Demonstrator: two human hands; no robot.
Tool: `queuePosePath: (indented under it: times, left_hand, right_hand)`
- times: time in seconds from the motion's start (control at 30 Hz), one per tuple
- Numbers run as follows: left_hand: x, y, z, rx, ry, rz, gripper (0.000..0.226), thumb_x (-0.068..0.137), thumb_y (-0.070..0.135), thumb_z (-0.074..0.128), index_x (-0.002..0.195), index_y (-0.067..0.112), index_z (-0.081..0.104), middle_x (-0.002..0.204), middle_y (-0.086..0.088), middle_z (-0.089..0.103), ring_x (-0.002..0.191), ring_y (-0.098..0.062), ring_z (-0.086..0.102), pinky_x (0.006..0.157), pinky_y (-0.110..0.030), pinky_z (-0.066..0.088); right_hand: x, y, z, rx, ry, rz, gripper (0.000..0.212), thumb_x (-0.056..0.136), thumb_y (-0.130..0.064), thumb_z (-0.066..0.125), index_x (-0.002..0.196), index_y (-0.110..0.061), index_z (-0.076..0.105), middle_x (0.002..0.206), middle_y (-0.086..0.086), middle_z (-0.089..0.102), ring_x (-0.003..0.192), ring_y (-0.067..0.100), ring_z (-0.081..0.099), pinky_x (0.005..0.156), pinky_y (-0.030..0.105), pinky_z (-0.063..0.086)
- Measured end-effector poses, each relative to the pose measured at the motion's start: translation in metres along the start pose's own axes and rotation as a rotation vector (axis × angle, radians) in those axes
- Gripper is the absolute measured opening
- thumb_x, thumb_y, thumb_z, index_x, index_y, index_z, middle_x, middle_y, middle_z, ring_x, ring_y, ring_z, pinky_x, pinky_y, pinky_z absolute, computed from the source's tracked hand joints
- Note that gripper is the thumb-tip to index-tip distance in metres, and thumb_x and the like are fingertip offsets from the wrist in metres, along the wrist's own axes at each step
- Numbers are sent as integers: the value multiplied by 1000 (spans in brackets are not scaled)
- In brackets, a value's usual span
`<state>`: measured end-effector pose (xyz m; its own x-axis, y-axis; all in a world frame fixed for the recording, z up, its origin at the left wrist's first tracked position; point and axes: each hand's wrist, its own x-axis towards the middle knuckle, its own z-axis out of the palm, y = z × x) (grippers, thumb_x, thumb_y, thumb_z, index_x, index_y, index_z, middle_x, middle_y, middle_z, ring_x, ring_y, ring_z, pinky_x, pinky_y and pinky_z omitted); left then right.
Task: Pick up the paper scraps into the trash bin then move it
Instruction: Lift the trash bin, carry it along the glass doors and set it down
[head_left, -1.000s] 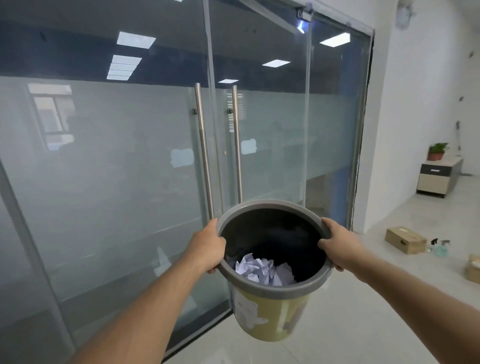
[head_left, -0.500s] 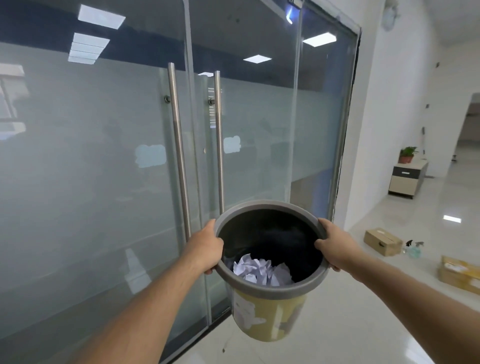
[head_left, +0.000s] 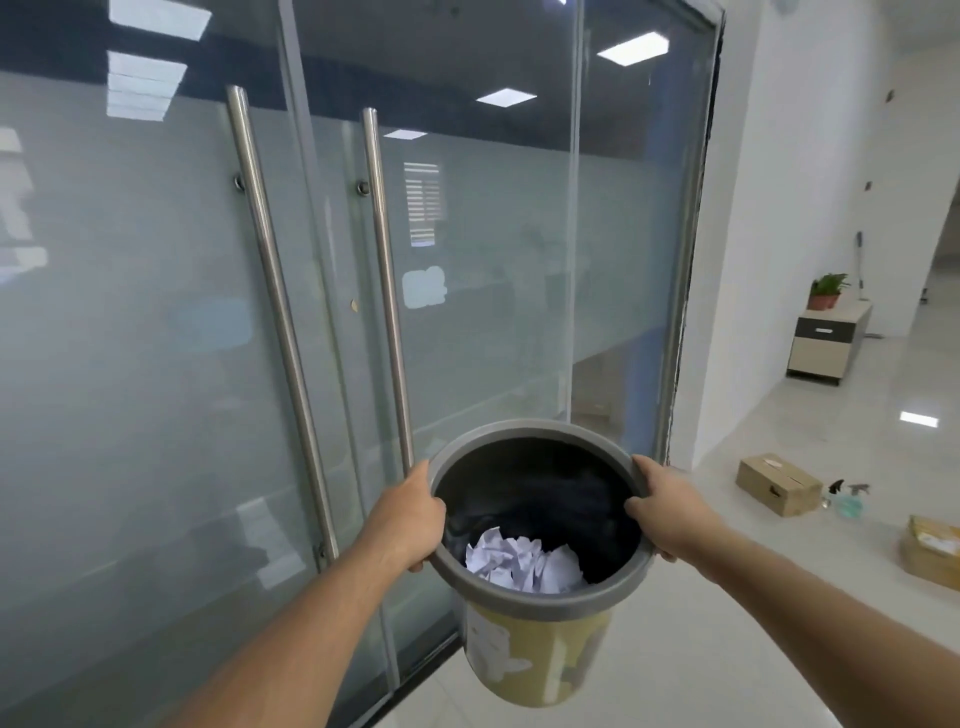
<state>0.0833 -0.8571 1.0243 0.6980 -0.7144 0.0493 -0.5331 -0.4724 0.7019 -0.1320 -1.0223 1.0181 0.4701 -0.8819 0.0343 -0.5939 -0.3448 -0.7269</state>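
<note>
Lower centre of frame: trash bin (head_left: 537, 654) held aloft, left hand (head_left: 410, 517) and right hand (head_left: 667, 512) each clamped on its rim, paper scraps (head_left: 519, 566) inside. Risk: tilting spills scraps; glass door (head_left: 467, 291) close ahead, collision likely.

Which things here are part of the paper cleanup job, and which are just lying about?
Part of the job:
trash bin, held up off the floor by its rim
paper scraps, crumpled inside it
left hand and right hand

Lying about:
cardboard box
spray bottles
second box
cabinet with potted plant
</note>
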Motion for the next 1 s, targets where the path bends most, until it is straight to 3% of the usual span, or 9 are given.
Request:
queuePosePath:
  times: [0.23, 0.37, 0.43, 0.53, 0.67, 0.77, 0.9, 1.0]
  left_hand:
    - [47, 13, 36, 52, 13, -27, 37, 98, 19, 42, 133, 30, 39, 83, -10, 69, 59, -23, 69, 45, -30, 58]
    - [69, 6, 50, 78, -25, -37, 37, 100, 21, 43, 135, 29, 38, 83, -10, 68, 58, -21, 69, 46, -29, 58]
    - [80, 0, 59, 92, -30, -30, 37, 99, 20, 42, 135, 30, 38, 80, -9, 69, 55, -21, 69, 43, -28, 56]
    - [95, -21, 81, 128, -23, -37, 41, 99, 20, 42, 138, 28, 36, 79, -9, 68, 49, -18, 65, 41, -27, 52]
    - [105, -74, 132, 186, -37, -84, 43, 99, 22, 42, 140, 28, 31, 86, -11, 68, 65, -27, 68, 58, -42, 60]
    - [104, -131, 188, 230, -72, -123, 44, 98, 24, 42, 139, 28, 29, 87, -12, 67, 64, -29, 67, 53, -41, 58]
    - [94, -224, 278, 306, -129, -150, 50, 97, 21, 43, 144, 25, 25, 99, -22, 67, 72, -43, 68, 70, -55, 60]
    - [80, -299, 351, 317, -168, -153, 54, 96, 20, 43, 145, 26, 23, 93, -21, 65, 71, -44, 67, 71, -55, 59]
  right_hand:
    - [73, 23, 2, -41, -22, -6, 56, 83, -11, 45, 136, -28, 37, 80, 2, 56, 55, 20, 54, 36, 21, 37]
    - [98, 39, 17, -48, -36, -6, 55, 80, -10, 45, 133, -26, 41, 92, 7, 61, 60, 22, 55, 39, 22, 36]
    - [111, 50, 28, -58, -35, -17, 55, 81, -10, 46, 133, -24, 42, 95, 6, 61, 68, 25, 56, 45, 23, 39]
    - [126, 69, 51, -108, -35, -11, 56, 83, -11, 47, 137, -22, 38, 110, 15, 64, 82, 32, 60, 66, 35, 50]
    - [131, 117, 107, -149, -51, -2, 55, 85, -14, 50, 137, -21, 37, 115, 22, 64, 99, 40, 61, 84, 40, 50]
    - [128, 175, 165, -187, -73, 34, 56, 86, -16, 51, 139, -23, 32, 113, 25, 64, 97, 44, 61, 84, 44, 52]
    - [111, 272, 258, -203, -121, 89, 55, 86, -17, 49, 137, -25, 31, 109, 26, 65, 94, 45, 61, 80, 43, 49]
    - [94, 349, 329, -188, -153, 122, 52, 88, -19, 47, 136, -26, 30, 107, 23, 66, 91, 43, 61, 78, 43, 51]
